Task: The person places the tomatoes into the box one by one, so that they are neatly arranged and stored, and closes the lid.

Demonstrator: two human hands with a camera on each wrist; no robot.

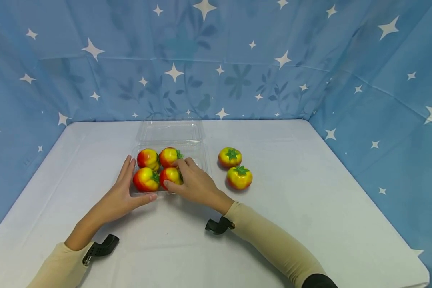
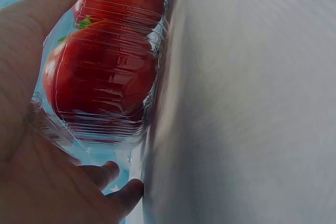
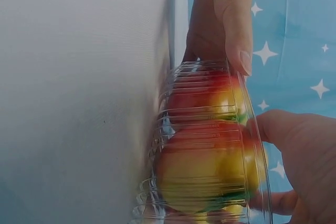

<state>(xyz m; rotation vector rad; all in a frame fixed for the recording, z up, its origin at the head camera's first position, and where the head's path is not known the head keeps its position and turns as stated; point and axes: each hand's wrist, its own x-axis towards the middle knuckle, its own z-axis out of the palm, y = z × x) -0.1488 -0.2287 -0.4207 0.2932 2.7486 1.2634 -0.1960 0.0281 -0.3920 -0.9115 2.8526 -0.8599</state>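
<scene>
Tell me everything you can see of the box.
The box is clear, looks like thin plastic, and has ribbed walls. It stands upright on the white table, its lid open and folded back at the far edge. Four fruits sit in it, two by two, toward its left. The left hand rests against its near left corner; the right hand reaches in, gripping a fruit.

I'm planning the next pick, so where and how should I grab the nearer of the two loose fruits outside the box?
Probably grip the nearer fruit across its bulging sides, coming from above and the near side: it is round, its green cap sits on top, and the farther fruit lies close behind it.
</scene>
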